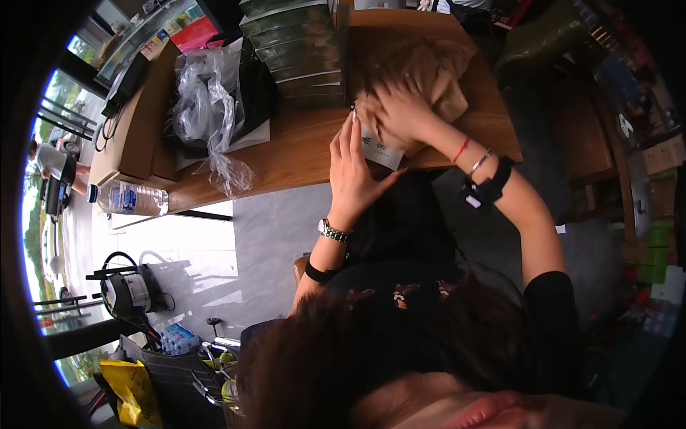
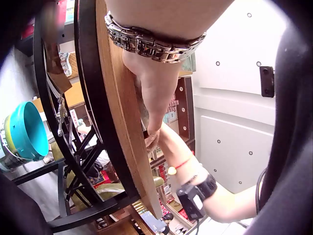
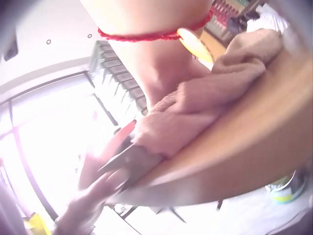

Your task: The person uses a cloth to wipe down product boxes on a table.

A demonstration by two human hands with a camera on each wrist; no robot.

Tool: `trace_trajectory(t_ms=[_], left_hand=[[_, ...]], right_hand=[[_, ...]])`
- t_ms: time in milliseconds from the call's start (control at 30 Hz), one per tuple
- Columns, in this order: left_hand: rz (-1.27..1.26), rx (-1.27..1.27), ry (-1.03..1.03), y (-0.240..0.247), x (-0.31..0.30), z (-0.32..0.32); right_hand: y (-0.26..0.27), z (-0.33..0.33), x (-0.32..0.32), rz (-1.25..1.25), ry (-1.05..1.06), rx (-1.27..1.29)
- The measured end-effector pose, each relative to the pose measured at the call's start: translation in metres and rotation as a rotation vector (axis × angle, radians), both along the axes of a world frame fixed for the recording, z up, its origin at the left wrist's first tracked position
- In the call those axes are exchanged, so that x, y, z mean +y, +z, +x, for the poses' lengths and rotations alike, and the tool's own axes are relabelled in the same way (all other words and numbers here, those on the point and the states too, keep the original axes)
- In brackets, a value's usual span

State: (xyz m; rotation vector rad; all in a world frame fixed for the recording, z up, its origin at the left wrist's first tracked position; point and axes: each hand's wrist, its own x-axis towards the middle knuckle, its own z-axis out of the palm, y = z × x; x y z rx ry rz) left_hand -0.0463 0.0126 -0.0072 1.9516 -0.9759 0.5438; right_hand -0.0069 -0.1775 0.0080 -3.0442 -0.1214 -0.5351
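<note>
On the tabletop (image 1: 314, 120), a brown cloth (image 1: 446, 86) lies bunched over a pale flat piece with dark printed characters (image 1: 384, 154). My right hand (image 1: 404, 111), blurred by motion, grips part of the cloth and presses it on that piece. In the right wrist view folds of the cloth (image 3: 195, 105) cover most of its fingers. My left hand (image 1: 350, 168) steadies the left side of the piece with straight fingers and the thumb spread outward. A grey edge of the piece (image 3: 139, 159) shows beneath the cloth in the right wrist view.
Stacked dark green boxes (image 1: 300, 53) stand at the back of the table. Crumpled clear plastic (image 1: 207, 107) and a cardboard box (image 1: 136, 125) lie to the left, near a water bottle (image 1: 128, 198). A teal bucket (image 2: 30, 131) sits on the floor under the table.
</note>
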Motion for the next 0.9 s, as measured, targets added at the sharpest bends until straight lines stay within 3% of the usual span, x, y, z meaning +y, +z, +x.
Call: trace_trajectory(t_ms=[67, 167, 233, 267, 400, 533, 600, 633, 667, 733, 800, 833, 900], left_hand=[[0.005, 0.002, -0.004, -0.004, 0.000, 0.001], [0.007, 0.007, -0.029, -0.004, 0.002, -0.001], [-0.002, -0.007, -0.021, -0.005, 0.000, -0.001], [-0.012, -0.019, -0.009, -0.005, 0.001, 0.000], [-0.007, 0.006, -0.023, -0.003, 0.001, 0.001], [0.142, -0.082, 0.021, 0.012, 0.004, -0.003], [0.157, -0.092, 0.024, 0.012, 0.005, -0.005], [0.172, -0.110, 0.028, 0.012, 0.005, -0.005], [0.186, -0.131, 0.030, 0.011, 0.005, -0.004], [0.127, -0.079, 0.022, 0.008, 0.003, -0.002], [0.073, -0.020, 0.004, 0.005, 0.002, -0.003], [0.060, -0.008, 0.002, 0.004, 0.001, -0.003], [0.033, 0.040, 0.003, -0.003, 0.001, -0.002]], right_hand=[[-0.004, -0.038, 0.032, -0.014, 0.134, -0.048], [-0.001, -0.061, 0.045, -0.079, 0.154, 0.038], [0.001, -0.055, 0.031, 0.067, 0.211, 0.112], [0.008, -0.044, 0.019, 0.087, 0.203, 0.156], [0.009, 0.020, -0.044, 0.041, 0.094, -0.094], [0.008, 0.062, -0.102, -0.035, 0.079, -0.103], [0.015, 0.072, -0.116, 0.421, 0.044, 0.263], [0.002, 0.079, -0.115, 0.330, -0.001, 0.093], [-0.014, 0.080, -0.114, 0.327, -0.002, 0.093], [-0.029, 0.076, -0.100, -0.227, 0.043, -0.183], [-0.020, 0.033, -0.044, -0.112, 0.053, -0.175], [-0.008, 0.006, -0.016, -0.042, 0.012, 0.006], [0.001, -0.038, 0.024, 0.048, 0.143, -0.054]])
